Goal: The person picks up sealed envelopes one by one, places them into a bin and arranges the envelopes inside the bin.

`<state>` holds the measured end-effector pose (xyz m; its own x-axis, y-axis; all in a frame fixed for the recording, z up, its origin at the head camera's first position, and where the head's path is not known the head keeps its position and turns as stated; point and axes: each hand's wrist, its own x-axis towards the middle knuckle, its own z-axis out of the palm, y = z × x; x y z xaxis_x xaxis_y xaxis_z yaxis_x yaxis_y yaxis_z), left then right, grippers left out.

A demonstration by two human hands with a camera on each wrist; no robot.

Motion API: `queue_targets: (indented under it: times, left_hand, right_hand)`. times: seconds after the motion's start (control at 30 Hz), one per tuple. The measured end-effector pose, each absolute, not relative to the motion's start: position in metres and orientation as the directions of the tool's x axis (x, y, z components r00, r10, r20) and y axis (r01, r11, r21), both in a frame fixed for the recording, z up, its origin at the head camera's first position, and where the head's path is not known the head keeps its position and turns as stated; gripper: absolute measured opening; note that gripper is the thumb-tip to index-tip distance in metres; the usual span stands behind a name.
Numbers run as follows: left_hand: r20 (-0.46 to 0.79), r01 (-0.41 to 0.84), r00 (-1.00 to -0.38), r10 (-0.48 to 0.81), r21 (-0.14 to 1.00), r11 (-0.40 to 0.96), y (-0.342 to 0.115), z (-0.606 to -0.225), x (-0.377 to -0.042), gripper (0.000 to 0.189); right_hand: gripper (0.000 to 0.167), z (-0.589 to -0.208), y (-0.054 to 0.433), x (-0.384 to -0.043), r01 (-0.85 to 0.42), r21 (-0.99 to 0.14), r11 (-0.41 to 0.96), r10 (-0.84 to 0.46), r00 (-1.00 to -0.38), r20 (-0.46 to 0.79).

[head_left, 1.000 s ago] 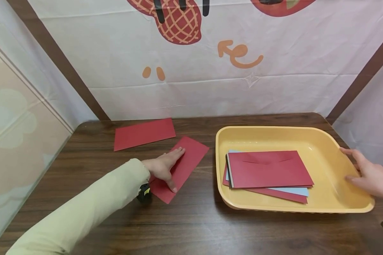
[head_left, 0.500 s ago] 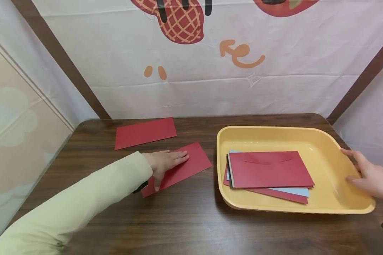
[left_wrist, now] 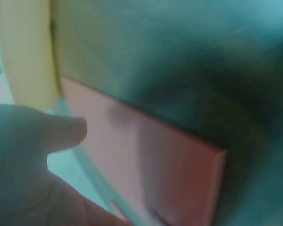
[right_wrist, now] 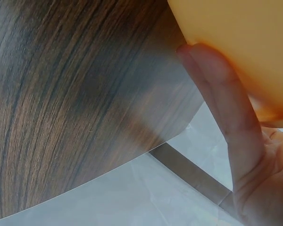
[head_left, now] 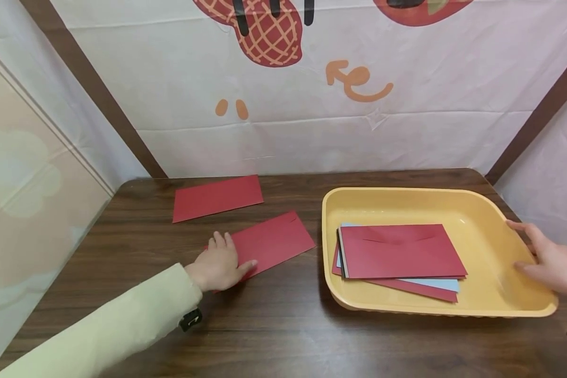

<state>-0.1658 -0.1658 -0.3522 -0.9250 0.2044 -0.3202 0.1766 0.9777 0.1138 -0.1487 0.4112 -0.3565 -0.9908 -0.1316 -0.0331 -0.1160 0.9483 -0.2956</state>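
Note:
My left hand [head_left: 217,264] has its fingers spread over the left end of a red envelope [head_left: 279,239], which lies slanted on the table. In the left wrist view the thumb [left_wrist: 61,132] overlaps the envelope [left_wrist: 113,132], which looks pink there. Over at the right, my right hand [head_left: 550,265] grips the side of a yellow plastic tray [head_left: 482,226], thumb inside and fingers outside. The right wrist view shows those fingers [right_wrist: 226,94] against the tray's outer wall [right_wrist: 250,33]. A stack of envelopes lies inside, a red one [head_left: 401,254] on top, with light blue and black edges showing beneath.
Another red envelope [head_left: 217,199] lies near the back edge of the dark wood table [head_left: 283,336]. Behind the table hangs a printed white cloth [head_left: 288,142], and more cloth stands at both sides.
The red envelope under my left hand has turned to lie more crosswise. The left hand has since drawn back toward the envelope's left end. The right hand has stayed on the tray.

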Motion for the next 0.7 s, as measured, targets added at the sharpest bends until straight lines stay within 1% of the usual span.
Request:
queue_targets:
  times: [0.1, 0.17, 0.23, 0.37, 0.47, 0.6, 0.7]
  left_hand:
    - [-0.334, 0.121, -0.929, 0.158, 0.13, 0.984, -0.168, -0.364, -0.163, 0.089]
    - [-0.344, 0.118, -0.924, 0.165, 0.154, 0.981, -0.171, -0.369, -0.165, 0.088]
    - [-0.354, 0.132, -0.914, 0.197, 0.198, 0.971, -0.176, -0.373, -0.169, 0.087]
    - [-0.35, 0.217, -0.881, 0.319, 0.3, 0.929, -0.19, -0.376, -0.186, 0.088]
    - [-0.33, 0.273, -0.86, 0.389, 0.345, 0.898, -0.202, -0.386, -0.199, 0.091]
    - [-0.33, 0.274, -0.854, 0.402, 0.372, 0.887, -0.205, -0.388, -0.204, 0.091]
    - [-0.351, 0.231, -0.859, 0.373, 0.384, 0.894, -0.2, -0.377, -0.2, 0.089]
  right_hand:
    - [0.084, -0.356, 0.411, -0.148, -0.118, -0.294, 0.949, -0.133, -0.99, -0.033]
    - [0.084, -0.356, 0.411, -0.148, -0.122, -0.295, 0.948, -0.137, -0.99, -0.029]
    - [0.084, -0.358, 0.411, -0.148, -0.125, -0.294, 0.948, -0.137, -0.99, -0.022]
    - [0.086, -0.361, 0.412, -0.149, -0.122, -0.297, 0.947, -0.135, -0.991, -0.022]
    - [0.086, -0.362, 0.413, -0.149, -0.119, -0.3, 0.946, -0.133, -0.991, -0.027]
    - [0.086, -0.363, 0.413, -0.15, -0.113, -0.3, 0.947, -0.128, -0.991, -0.033]
    - [0.087, -0.364, 0.414, -0.15, -0.105, -0.297, 0.949, -0.121, -0.992, -0.038]
